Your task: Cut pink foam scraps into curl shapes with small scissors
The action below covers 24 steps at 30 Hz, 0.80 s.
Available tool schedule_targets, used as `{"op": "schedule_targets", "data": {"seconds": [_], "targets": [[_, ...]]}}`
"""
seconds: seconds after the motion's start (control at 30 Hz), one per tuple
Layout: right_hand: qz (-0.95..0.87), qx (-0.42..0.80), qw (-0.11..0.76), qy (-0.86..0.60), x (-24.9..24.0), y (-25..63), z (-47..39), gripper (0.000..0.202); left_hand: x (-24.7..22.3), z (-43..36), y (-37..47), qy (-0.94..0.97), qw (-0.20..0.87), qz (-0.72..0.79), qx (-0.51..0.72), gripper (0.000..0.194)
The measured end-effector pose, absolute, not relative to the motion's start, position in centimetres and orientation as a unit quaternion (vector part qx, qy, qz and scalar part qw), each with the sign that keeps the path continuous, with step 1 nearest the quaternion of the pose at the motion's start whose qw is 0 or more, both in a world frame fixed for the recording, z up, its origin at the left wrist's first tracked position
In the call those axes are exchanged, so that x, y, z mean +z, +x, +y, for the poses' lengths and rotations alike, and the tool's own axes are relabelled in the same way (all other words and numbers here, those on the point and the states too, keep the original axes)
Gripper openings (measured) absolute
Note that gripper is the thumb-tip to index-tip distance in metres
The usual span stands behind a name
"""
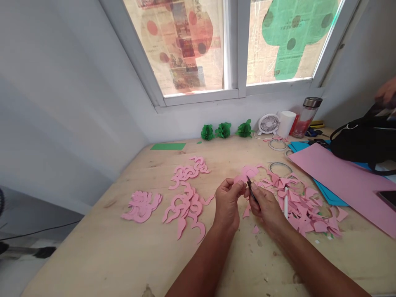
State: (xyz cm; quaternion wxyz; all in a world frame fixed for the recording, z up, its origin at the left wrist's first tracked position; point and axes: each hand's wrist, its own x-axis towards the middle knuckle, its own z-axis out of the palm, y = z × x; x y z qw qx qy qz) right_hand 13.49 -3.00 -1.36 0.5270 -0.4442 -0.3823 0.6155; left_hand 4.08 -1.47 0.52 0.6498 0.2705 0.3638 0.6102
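Pinches partly covered pink paper (240,178) with left hand (227,202); clasps half-hidden black scissors (251,192), aimed toward eleven o'clock, with right hand (265,203).

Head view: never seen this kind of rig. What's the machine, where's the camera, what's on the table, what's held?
There is no machine: these are a person's two bare hands, seen by one camera worn on that person's head, looking forward and down.

The left hand holds a piece of pink paper; the right hand holds dark scissors against it.

On the wooden table, pink cut-outs lie to the left and pink scraps to the right. Three green paper figures and a small white fan stand near the wall. A large pink sheet lies at the right, beside a black bag.
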Motion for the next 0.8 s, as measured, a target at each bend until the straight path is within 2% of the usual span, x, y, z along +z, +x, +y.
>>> {"op": "schedule_targets", "data": {"seconds": [0.8], "targets": [[-0.389,0.608,0.52,-0.457,-1.52,13.58,-2.83,0.039,0.92,-1.65,4.03,0.297,0.642,0.364,0.606,0.016]]}}
